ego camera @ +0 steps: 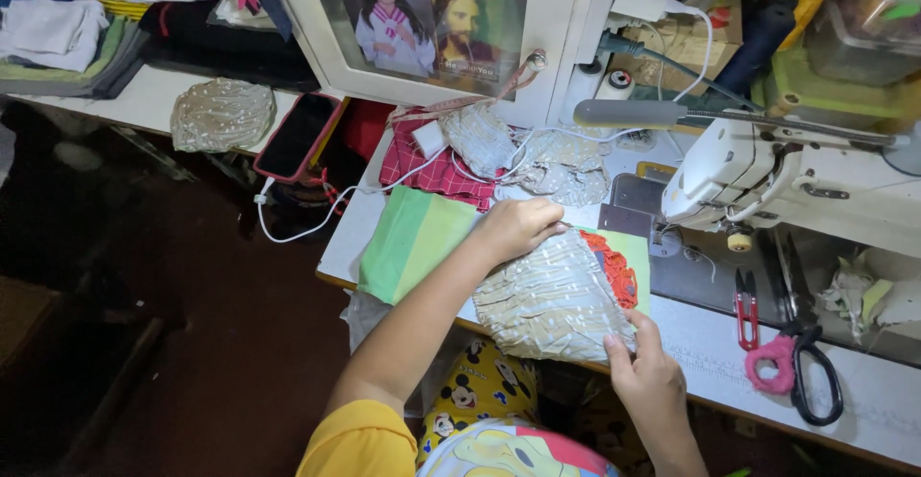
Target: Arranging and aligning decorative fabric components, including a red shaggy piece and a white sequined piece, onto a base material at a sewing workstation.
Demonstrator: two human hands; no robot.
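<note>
A rounded, cream, dotted fabric piece [547, 295] with gathered pleats lies on the sewing table, a red-orange lining [617, 271] showing at its right edge. My left hand [516, 225] rests with curled fingers on its top edge. My right hand [641, 367] pinches its lower right corner at the table's front edge. Under it lies green and light-green cloth [413, 239]. The sewing machine head [729, 175] stands just right of the fabric.
Scissors with pink and black handles [796, 362] and red thread snips [746, 304] lie at the right. More dotted fabric pieces [537, 155], red checked cloth [422, 165], a white cable [317, 223] and a phone [297, 136] lie behind. A cabinet [566, 16] stands at the back.
</note>
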